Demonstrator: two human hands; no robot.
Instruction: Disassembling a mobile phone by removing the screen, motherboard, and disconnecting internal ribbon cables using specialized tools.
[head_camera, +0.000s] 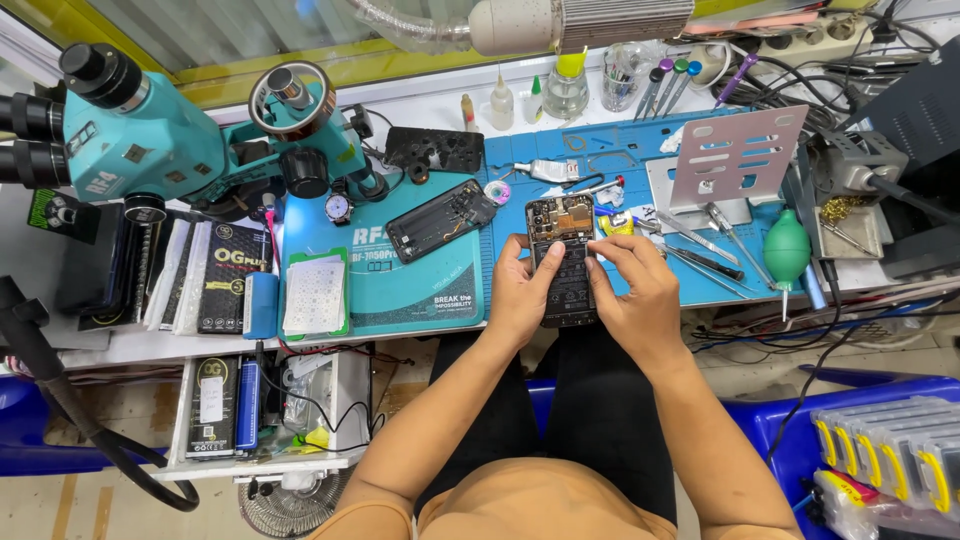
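While the opened phone (561, 262) sits mid-frame at the counter (640, 150) edge, the left hand (520, 295) clasps its side and the right hand (640, 295) has fingertips pinching inside; steadying that left grip seems wise.

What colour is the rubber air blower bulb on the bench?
Green, clearest in the head view: the air blower bulb lies right of the hands.

Phone (563, 262) lower end hidden under both hands; microscope (120, 130) cut off left; board parts too small to tell.
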